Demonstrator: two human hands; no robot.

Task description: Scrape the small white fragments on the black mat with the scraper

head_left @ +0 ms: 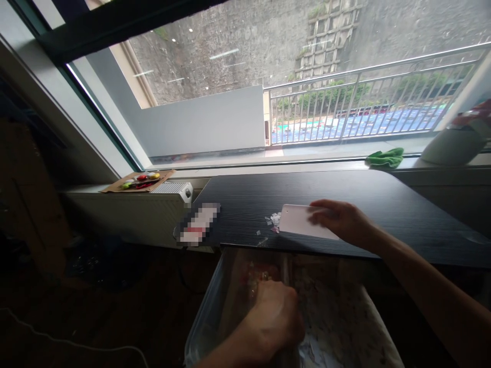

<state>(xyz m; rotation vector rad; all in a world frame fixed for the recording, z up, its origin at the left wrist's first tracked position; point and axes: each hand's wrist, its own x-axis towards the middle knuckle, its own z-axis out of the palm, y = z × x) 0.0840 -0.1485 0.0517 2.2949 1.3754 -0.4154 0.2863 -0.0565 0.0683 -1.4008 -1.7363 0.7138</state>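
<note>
My right hand (339, 217) grips a flat, pale pinkish-white rectangular plate (297, 217) with a small hole near its corner. The plate lies low over the dark table (245, 194), its left edge beside a small heap of white paper-like scraps (274, 220). Below the table's front edge, my left hand (274, 312) reaches into a clear plastic bin (205, 312). Its fingers are curled closed, and whatever is in them is hidden. Near its fingertips lie small reddish and pale bits (261, 273), too blurred to name.
A pixelated pale item (199, 225) is at the table's left end. Beside the bin lies a light, speckled sheet or bag (341, 317). A radiator (126, 214) carries cardboard with colourful small items (141, 179). A green cloth (385, 157) rests on the windowsill.
</note>
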